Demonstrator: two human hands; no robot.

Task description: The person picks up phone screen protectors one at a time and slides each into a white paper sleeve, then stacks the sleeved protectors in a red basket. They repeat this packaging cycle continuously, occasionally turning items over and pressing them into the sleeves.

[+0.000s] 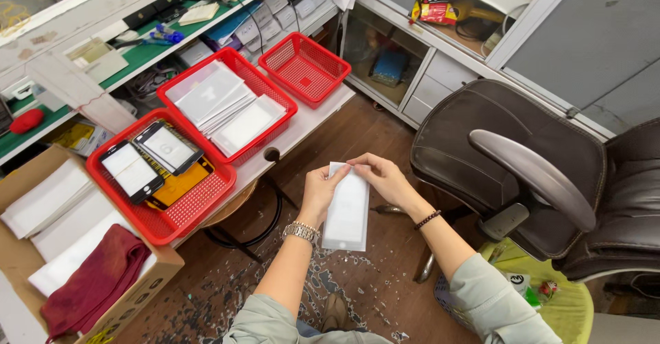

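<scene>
Flat white rectangular plastic sleeve (347,210) held upright above the wooden floor (385,289), its top edge pinched by the left hand (323,189) and right hand (383,177), three red plastic mesh baskets (172,210) set on the white shelf (302,127) nearby

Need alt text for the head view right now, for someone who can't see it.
Both hands hold a flat white sleeve by its top edge, left hand and right hand pinching it above a wooden floor. To the left, three red baskets sit on a white table, holding phone screen panels and white packets; a dark office chair stands right.
</scene>
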